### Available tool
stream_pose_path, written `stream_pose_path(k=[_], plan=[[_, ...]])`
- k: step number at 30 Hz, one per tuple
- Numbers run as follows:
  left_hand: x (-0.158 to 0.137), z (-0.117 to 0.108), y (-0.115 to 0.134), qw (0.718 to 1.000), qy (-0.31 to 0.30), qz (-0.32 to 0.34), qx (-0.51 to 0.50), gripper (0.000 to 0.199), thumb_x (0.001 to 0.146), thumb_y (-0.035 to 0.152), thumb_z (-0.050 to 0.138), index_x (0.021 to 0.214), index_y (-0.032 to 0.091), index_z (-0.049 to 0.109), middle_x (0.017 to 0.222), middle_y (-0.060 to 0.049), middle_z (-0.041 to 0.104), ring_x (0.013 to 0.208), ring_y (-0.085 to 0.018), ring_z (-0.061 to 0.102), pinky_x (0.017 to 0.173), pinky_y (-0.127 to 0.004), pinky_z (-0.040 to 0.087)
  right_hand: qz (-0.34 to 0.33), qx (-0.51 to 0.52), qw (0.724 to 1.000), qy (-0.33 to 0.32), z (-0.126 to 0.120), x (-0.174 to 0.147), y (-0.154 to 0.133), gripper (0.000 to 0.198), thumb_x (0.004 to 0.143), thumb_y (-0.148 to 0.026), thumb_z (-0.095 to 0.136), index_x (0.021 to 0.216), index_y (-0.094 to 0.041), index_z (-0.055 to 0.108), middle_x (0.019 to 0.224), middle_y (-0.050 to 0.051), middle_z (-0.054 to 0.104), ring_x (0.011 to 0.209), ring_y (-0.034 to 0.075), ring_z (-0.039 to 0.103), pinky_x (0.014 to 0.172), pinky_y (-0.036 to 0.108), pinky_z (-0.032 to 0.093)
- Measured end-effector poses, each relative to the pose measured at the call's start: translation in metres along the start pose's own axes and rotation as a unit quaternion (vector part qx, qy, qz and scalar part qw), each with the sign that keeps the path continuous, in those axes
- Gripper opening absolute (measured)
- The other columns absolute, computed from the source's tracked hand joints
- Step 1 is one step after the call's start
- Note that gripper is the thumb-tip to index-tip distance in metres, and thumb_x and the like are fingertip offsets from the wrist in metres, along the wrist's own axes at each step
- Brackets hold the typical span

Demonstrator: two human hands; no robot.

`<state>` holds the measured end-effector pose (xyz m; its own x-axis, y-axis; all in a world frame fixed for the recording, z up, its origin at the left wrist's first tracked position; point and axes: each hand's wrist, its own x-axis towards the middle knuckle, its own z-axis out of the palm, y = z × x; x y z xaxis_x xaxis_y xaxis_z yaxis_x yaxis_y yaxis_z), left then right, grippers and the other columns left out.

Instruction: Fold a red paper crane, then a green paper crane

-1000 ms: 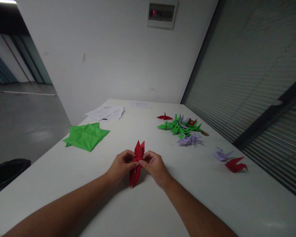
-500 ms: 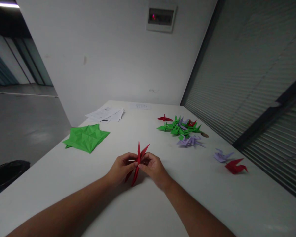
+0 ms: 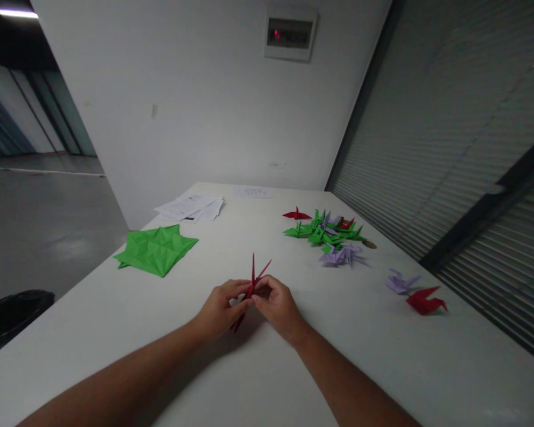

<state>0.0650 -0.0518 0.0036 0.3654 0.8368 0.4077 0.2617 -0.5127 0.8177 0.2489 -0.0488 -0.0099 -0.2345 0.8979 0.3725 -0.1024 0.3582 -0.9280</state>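
Note:
A piece of red origami paper [image 3: 253, 274], folded into slim points, stands between my two hands above the middle of the table. Two narrow points stick up from it, and a thinner part shows below my fingers. My left hand [image 3: 222, 307] is closed on its left side, thumb and fingers pinching near the centre. On the other side my right hand [image 3: 276, 303] also pinches it, with thumb in front and fingers curled behind. The paper's middle is partly hidden by my fingertips.
Green creased sheets [image 3: 158, 249] lie at left, with white printed papers [image 3: 191, 206] behind. At right is a pile of green, purple and red paper cranes [image 3: 323, 231]. Nearer sit a purple crane [image 3: 400, 281] and a red crane [image 3: 426, 301]. A black-lined bin [image 3: 15, 314] stands beside the table.
The red origami paper has turned edge-on and looks narrower, its upper points now thin. My left hand has shifted slightly right, closer to my right hand.

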Motion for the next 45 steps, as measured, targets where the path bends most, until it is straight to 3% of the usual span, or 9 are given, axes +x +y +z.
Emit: stream_pose_path(k=[5, 11, 28, 37, 41, 45], plan=[[0.000, 0.001, -0.001, 1.000, -0.020, -0.006, -0.020, 0.031, 0.092, 0.034, 0.068, 0.121, 0.026, 0.077, 0.122, -0.009, 0.075, 0.107, -0.025, 0.070, 0.095, -0.036, 0.054, 0.000, -0.019, 1.000, 0.001, 0.001, 0.000, -0.002, 0.015, 0.081, -0.023, 0.073, 0.088, -0.022, 0.060, 0.086, 0.002, 0.068, 0.084, 0.019, 0.068, 0.081, 0.033, 0.056], [0.001, 0.001, -0.002, 0.994, -0.017, -0.015, -0.107, 0.032, 0.098, 0.040, 0.060, 0.119, 0.023, 0.078, 0.122, -0.012, 0.074, 0.112, -0.027, 0.069, 0.102, -0.039, 0.052, -0.013, 0.011, 1.000, -0.005, -0.001, -0.001, 0.000, 0.023, 0.082, -0.029, 0.077, 0.088, -0.023, 0.057, 0.086, 0.001, 0.066, 0.083, 0.018, 0.066, 0.079, 0.032, 0.055], [0.000, -0.003, 0.007, 0.997, -0.018, -0.005, -0.080, 0.032, 0.091, 0.034, 0.068, 0.120, 0.025, 0.077, 0.121, -0.011, 0.073, 0.109, -0.026, 0.069, 0.099, -0.040, 0.053, 0.037, 0.076, 0.996, -0.013, 0.001, 0.000, -0.008, 0.031, 0.080, -0.043, 0.083, 0.090, -0.021, 0.062, 0.089, 0.005, 0.074, 0.090, 0.023, 0.072, 0.089, 0.041, 0.058], [-0.001, -0.004, 0.001, 0.995, -0.015, -0.002, -0.099, 0.031, 0.096, 0.036, 0.061, 0.119, 0.024, 0.078, 0.122, -0.010, 0.074, 0.112, -0.026, 0.069, 0.101, -0.038, 0.052, 0.035, 0.037, 0.999, 0.011, -0.002, 0.000, 0.005, 0.028, 0.080, -0.041, 0.081, 0.086, -0.020, 0.064, 0.083, 0.004, 0.072, 0.078, 0.019, 0.067, 0.076, 0.033, 0.055], [-0.001, -0.003, 0.000, 0.990, -0.005, -0.032, -0.138, 0.031, 0.094, 0.034, 0.063, 0.118, 0.022, 0.078, 0.123, -0.009, 0.075, 0.112, -0.027, 0.069, 0.101, -0.039, 0.052, 0.037, 0.047, 0.998, 0.021, -0.002, 0.000, 0.004, 0.026, 0.080, -0.039, 0.080, 0.085, -0.020, 0.063, 0.082, 0.004, 0.072, 0.075, 0.019, 0.066, 0.073, 0.031, 0.054], [-0.001, 0.000, -0.001, 0.980, 0.024, -0.088, -0.177, 0.031, 0.088, 0.035, 0.069, 0.111, 0.019, 0.079, 0.111, -0.009, 0.079, 0.100, -0.027, 0.073, 0.093, -0.039, 0.056, 0.048, 0.026, 0.998, 0.030, -0.003, 0.001, 0.002, 0.025, 0.079, -0.040, 0.079, 0.084, -0.021, 0.064, 0.081, 0.004, 0.072, 0.075, 0.020, 0.068, 0.073, 0.033, 0.056]])
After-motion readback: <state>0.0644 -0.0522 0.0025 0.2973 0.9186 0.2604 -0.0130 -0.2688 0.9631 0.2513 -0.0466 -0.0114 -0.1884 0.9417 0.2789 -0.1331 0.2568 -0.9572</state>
